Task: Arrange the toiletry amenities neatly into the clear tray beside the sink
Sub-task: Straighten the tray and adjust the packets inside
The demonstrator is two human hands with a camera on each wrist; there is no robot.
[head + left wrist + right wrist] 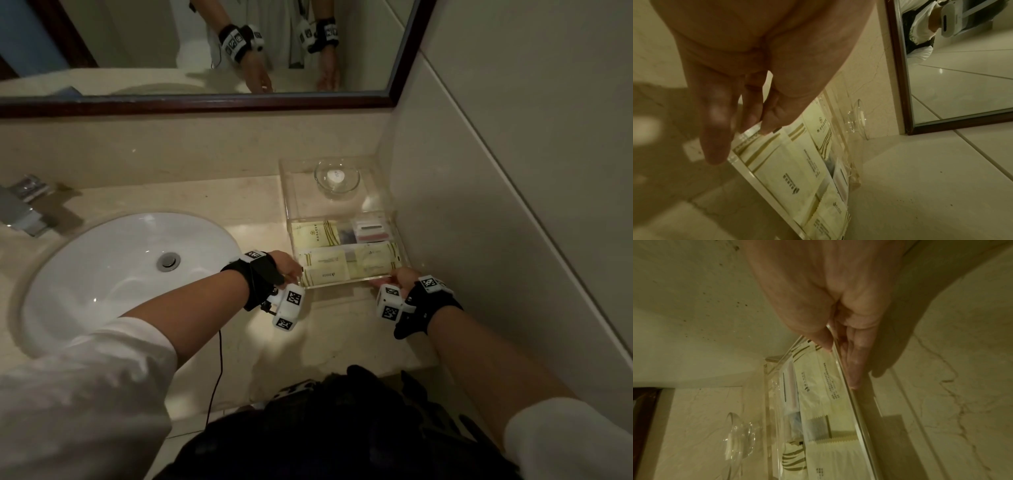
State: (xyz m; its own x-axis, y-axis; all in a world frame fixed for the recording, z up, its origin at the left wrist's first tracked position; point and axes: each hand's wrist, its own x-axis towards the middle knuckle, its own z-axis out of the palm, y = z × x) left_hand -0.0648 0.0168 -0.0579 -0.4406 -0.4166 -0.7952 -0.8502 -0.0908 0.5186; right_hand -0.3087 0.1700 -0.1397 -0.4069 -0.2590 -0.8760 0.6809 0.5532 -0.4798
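Clear tray (394, 226) on the counter (325, 342) right of the sink (102, 274), sachets (342, 265) inside; left hand (289, 269) and right hand (402, 277) pinching near corners; risk of slipping on slick acrylic, jolting sachets askew, tipping the glass bowl (337, 178).

My wrist strap hides most of my left hand (286, 269) in the head view; only the knuckles show. The faucet (24, 209) at nine o'clock is cut off by the edge. Print on the sachets (325, 270) is too small to read. My palm (818, 288) blocks the clear tray (855, 402)'s near corner.
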